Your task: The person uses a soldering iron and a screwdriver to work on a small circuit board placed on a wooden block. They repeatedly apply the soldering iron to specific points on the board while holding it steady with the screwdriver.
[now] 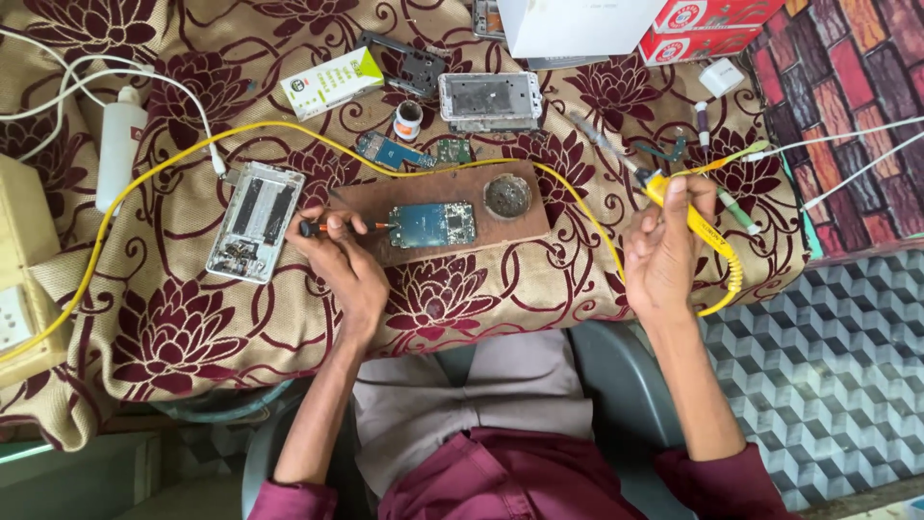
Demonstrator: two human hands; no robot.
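Observation:
My left hand (339,255) grips a small black and orange screwdriver (337,227) whose tip points at a blue phone circuit board (432,224). The board lies on a brown wooden block (510,231) that also carries a round dark tin (506,196). Off to the right, my right hand (662,252) holds a yellow soldering iron (695,221) raised, its metal tip (597,135) pointing up-left over the cloth. The iron's yellow cord (192,144) loops across the table to the left.
A floral maroon cloth (192,327) covers the table. An opened phone frame (256,221) lies left of the block, another phone chassis (490,97) behind it. Small boards, a white bottle (120,144), white cables, a green-white box (331,82) and red boxes (707,29) surround them.

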